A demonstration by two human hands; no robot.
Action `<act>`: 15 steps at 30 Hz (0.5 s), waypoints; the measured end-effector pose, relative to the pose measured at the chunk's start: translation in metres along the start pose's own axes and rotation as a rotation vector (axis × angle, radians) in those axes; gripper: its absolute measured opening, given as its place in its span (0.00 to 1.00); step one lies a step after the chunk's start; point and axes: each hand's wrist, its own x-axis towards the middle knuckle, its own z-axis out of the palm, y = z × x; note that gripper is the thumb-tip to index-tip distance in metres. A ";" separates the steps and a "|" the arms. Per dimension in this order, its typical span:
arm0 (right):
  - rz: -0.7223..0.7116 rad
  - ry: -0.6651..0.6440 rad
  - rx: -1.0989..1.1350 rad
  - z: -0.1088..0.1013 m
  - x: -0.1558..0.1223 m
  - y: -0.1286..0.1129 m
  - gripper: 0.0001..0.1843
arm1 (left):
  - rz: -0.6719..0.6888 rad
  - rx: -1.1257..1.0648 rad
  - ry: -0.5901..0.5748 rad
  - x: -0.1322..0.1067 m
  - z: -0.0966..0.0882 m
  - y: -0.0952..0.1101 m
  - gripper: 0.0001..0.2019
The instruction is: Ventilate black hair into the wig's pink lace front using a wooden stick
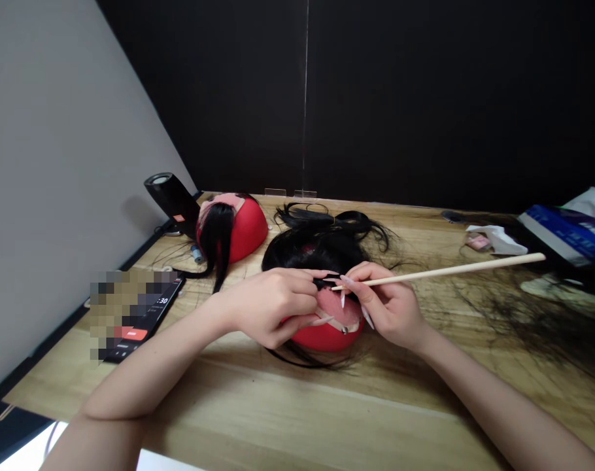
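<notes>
A red dome-shaped head form (322, 339) lies on the table, with a pink mesh wig cap (337, 306) and long black hair (297, 247) on it. My right hand (393, 304) pinches a thin pale wooden stick (454, 269) near its left end, whose tip meets the mesh by the hairline. From the left, my left hand (278, 304) rests over the wig. Its index finger lies along the black hair, apparently gripping strands against the fingers beside it, and its thumb stretches across the cap's pale edge band. The stick's very point is too small to make out.
A second red form with a wig (246, 229) stands behind left, beside a black cylindrical speaker (172, 199). A phone (145, 320) lies at left. Loose black hair (518, 327) spreads at right, near a blue-and-white packet (567, 232) and crumpled white paper (506, 241).
</notes>
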 end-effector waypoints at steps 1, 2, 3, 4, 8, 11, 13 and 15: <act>0.004 -0.001 0.002 0.000 0.000 0.000 0.11 | 0.001 0.001 -0.001 0.000 0.000 0.000 0.12; 0.010 -0.002 0.005 0.000 0.000 0.000 0.11 | 0.002 0.001 -0.002 0.000 0.000 0.000 0.12; 0.015 -0.003 0.006 0.000 0.000 -0.001 0.11 | 0.002 -0.001 -0.001 0.000 0.000 0.000 0.12; 0.020 -0.006 0.007 0.000 0.001 -0.001 0.11 | 0.001 -0.003 0.000 0.000 0.000 0.000 0.12; 0.019 -0.007 0.010 0.000 0.001 -0.002 0.13 | -0.004 -0.002 -0.002 0.000 0.000 0.000 0.12; 0.031 -0.009 0.014 0.000 0.001 -0.002 0.14 | -0.003 0.004 0.004 0.000 0.000 0.000 0.12; 0.043 -0.011 0.023 0.000 0.002 -0.003 0.15 | -0.004 0.004 0.003 0.000 0.000 0.000 0.12; 0.048 -0.016 0.035 -0.001 0.002 -0.004 0.16 | 0.000 0.006 0.001 0.000 0.000 -0.001 0.12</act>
